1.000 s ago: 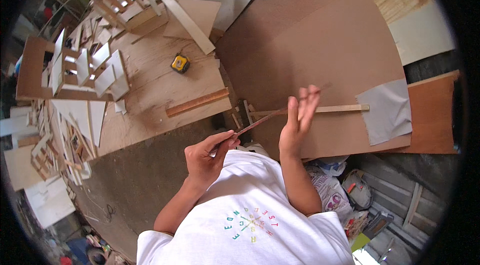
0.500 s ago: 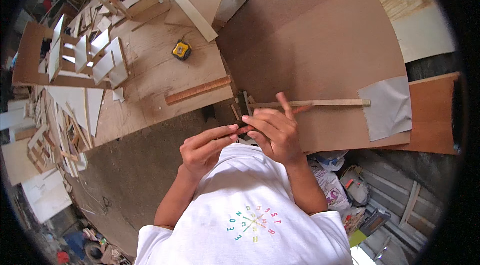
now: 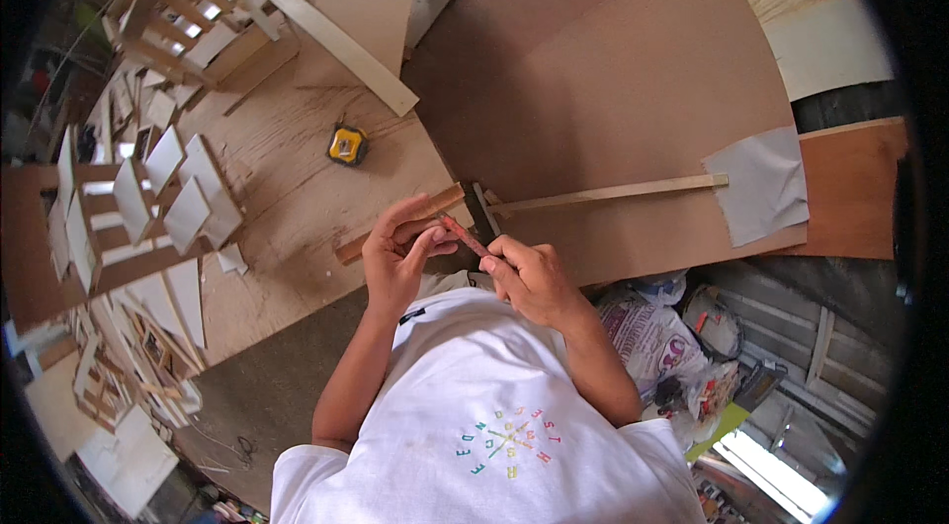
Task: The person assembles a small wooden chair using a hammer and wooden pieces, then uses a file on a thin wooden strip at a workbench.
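So the thing in hand is a thin reddish pencil (image 3: 463, 235), held slanted just above the person's chest, over the near edge of the big brown board (image 3: 613, 79). Left hand (image 3: 400, 257) has its fingers curled in tight around the upper end of it, thumb and fingertips pinched close. Right hand (image 3: 534, 277) is closed on the lower end, knuckles up, fingers folded in with no real gap. The two hands are almost touching each other. Just past them, a dark-headed square (image 3: 482, 210) lies on the board, its long pale wooden blade (image 3: 613, 193) running off to the right toward a grey sheet (image 3: 761, 183). A short wood strip (image 3: 395, 225) sits under the left hand's side. Further out on the plywood table (image 3: 287, 188) there's a yellow tape measure (image 3: 347, 144), well apart from the hands, plus a long pale plank (image 3: 326, 35) and stacks of small wooden frames (image 3: 148, 198) off to the left.
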Tool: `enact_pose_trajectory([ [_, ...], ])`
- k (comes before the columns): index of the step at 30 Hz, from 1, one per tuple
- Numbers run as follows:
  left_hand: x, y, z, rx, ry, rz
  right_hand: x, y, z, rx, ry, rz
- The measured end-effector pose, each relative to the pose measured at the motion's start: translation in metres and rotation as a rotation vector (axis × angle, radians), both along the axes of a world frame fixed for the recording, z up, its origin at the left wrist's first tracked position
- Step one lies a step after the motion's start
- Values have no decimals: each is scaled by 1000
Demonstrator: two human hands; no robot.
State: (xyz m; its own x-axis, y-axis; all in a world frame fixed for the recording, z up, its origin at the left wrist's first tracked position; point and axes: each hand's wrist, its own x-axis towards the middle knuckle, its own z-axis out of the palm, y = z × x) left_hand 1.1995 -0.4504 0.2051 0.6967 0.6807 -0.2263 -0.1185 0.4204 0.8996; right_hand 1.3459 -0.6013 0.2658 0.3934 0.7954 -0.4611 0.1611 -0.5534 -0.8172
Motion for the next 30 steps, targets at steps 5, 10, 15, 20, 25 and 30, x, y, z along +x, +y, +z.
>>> enact_pose_trajectory([
  [5, 26, 39, -105, 574, 356, -191, 2, 18, -55, 46, -83, -215],
  [10, 67, 42, -193, 1109, 717, -63, 14, 30, -142, -126, -470, -297],
  [15, 84, 35, -221, 1219, 946, -123, 11, 34, -206, -129, -528, -156],
  [20, 84, 35, -226, 1231, 1020, -175, 8, 60, -218, -197, -435, -95],
  [25, 87, 36, -221, 1207, 1007, -152, 14, 66, -214, -233, -403, -53],
  [30, 90, 34, -219, 1210, 1021, -143, 28, 67, -212, -198, -438, 5],
])
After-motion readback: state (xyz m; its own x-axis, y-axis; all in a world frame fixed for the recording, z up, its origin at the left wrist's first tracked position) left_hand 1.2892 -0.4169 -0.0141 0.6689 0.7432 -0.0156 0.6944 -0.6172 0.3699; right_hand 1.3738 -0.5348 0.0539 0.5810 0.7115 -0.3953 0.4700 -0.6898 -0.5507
